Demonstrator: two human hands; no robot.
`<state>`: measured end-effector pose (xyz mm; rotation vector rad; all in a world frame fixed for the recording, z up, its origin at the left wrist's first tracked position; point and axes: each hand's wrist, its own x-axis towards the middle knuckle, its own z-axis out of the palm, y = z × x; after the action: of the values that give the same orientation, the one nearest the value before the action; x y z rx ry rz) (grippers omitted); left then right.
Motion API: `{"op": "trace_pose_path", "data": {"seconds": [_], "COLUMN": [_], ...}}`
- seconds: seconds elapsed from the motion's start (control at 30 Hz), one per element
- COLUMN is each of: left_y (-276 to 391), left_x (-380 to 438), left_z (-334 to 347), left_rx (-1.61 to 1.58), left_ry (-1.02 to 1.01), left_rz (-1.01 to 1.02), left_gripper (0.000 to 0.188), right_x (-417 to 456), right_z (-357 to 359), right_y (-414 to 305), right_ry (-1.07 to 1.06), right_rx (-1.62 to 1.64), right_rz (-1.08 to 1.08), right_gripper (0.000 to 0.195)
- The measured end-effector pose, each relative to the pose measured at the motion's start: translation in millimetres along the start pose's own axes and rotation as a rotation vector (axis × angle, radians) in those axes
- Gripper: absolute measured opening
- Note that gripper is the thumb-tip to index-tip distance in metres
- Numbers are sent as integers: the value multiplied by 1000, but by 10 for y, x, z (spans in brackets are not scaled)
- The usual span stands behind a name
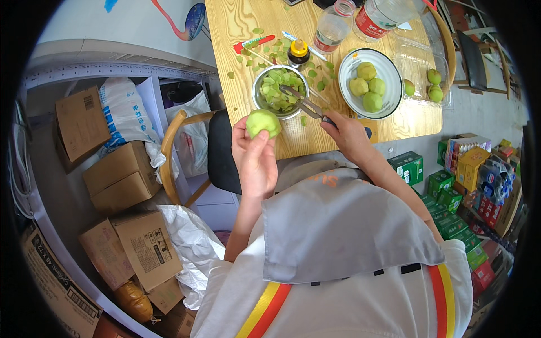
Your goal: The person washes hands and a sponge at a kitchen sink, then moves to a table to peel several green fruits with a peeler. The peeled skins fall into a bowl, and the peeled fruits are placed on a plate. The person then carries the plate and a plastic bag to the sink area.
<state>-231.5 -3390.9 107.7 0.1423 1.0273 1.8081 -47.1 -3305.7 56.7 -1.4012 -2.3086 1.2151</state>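
My left hand (253, 162) holds a mostly peeled green fruit (263, 122), perhaps an apple, thumb pressed on its near side. A straight peeler (312, 108) with a dark handle is in my right hand (351, 137). Its metal end reaches over a steel bowl (257, 101) filled with green peelings (277, 86). Right of the bowl, a white dark-rimmed plate (348, 95) bears several peeled fruits (373, 102). Beyond it, unpeeled fruits (434, 77) sit at a clear plastic clamshell container (416, 55).
Scattered peelings (321, 85) surround a yellow-capped bottle (299, 50) and a red marker (253, 43) on the wooden table (236, 25). Large plastic bottles (334, 27) stand at the back. A chair (222, 148) is at the left; cardboard boxes (122, 177) fill shelving. Drink cartons (441, 183) stack at right.
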Motion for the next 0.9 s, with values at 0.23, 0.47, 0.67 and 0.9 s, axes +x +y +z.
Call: {"op": "trace_pose_path", "data": {"seconds": [0.23, 0.47, 0.67, 0.9], "left_y": [-125, -163, -57, -66], "left_x": [155, 121, 6, 147], "left_z": [-54, -76, 5, 22], "left_rx": [-128, -176, -55, -148], "left_ry": [19, 15, -82, -106], "left_rz": [-137, -170, -52, -124], "left_gripper": [31, 34, 34, 41], "right_x": [-54, -82, -13, 22], "right_z": [-97, -84, -14, -210], "right_y": [-395, -421, -185, -395], "right_ry": [41, 74, 61, -34], "right_rx": [160, -84, 30, 229], "right_rz": [-197, -306, -109, -38], "right_gripper": [24, 29, 23, 23]}}
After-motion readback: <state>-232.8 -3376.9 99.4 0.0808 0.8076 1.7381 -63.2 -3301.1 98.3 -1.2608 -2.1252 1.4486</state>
